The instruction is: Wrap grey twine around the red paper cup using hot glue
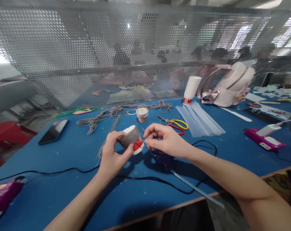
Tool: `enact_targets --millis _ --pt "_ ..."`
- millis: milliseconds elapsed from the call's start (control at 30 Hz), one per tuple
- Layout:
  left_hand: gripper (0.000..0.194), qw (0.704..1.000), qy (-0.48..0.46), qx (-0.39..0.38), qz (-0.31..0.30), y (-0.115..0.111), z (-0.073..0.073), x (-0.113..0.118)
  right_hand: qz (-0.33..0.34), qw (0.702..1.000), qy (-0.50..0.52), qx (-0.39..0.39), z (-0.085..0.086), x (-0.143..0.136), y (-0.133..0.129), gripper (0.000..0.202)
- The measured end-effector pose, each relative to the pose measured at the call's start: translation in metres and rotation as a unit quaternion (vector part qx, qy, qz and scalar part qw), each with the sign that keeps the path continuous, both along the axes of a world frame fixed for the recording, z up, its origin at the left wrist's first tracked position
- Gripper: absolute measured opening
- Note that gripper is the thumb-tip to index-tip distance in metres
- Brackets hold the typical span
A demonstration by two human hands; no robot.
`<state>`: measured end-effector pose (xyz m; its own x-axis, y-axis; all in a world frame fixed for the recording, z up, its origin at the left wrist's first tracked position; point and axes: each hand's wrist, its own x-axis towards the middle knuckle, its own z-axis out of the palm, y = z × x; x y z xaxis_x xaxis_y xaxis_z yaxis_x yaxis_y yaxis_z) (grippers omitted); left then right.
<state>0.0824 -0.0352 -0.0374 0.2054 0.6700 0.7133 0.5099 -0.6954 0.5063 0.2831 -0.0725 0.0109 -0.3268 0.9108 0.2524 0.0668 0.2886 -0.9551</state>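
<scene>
My left hand (115,154) grips a paper cup (138,146), tilted, its white and red wall partly wrapped in grey cord (129,138). A strand of that cord stretches from the cup to my right hand (163,141), whose thumb and fingers pinch it. Under my right hand lies a dark blue glue gun (161,158), partly hidden, and a clear glue stick (196,187) extends from it toward the table's front edge. Beyond the hands stands another small cup (142,115) with a wrapped side. Scissors (175,124) with yellow and red handles rest right of it.
Grey cord bundles (114,111) lie along the back of the blue table (70,192). Clear glue sticks (199,120), stacked cups (192,89) and a backpack (234,86) are at right. A phone (53,132) lies left. Black cable (157,180) crosses the front; a perforated screen (99,48) stands behind.
</scene>
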Motion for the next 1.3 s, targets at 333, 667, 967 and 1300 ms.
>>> enact_targets --millis 333,667,967,1300 --pt "0.026 0.988 -0.09 0.098 0.073 0.004 0.001 -0.003 0.111 0.904 -0.396 0.116 0.013 0.014 -0.062 0.026" --pt "0.027 0.979 -0.169 0.1 0.047 0.001 0.012 0.005 0.095 0.875 -0.474 0.036 -0.01 0.046 -0.106 0.022" --pt "0.031 0.98 -0.165 0.112 0.008 -0.009 0.017 0.014 -0.054 0.86 -0.488 0.141 -0.015 0.095 -0.062 0.018" --pt "0.032 0.977 -0.203 0.066 0.02 -0.01 0.017 0.002 0.034 0.8 -0.57 0.185 -0.053 0.076 -0.023 0.039"
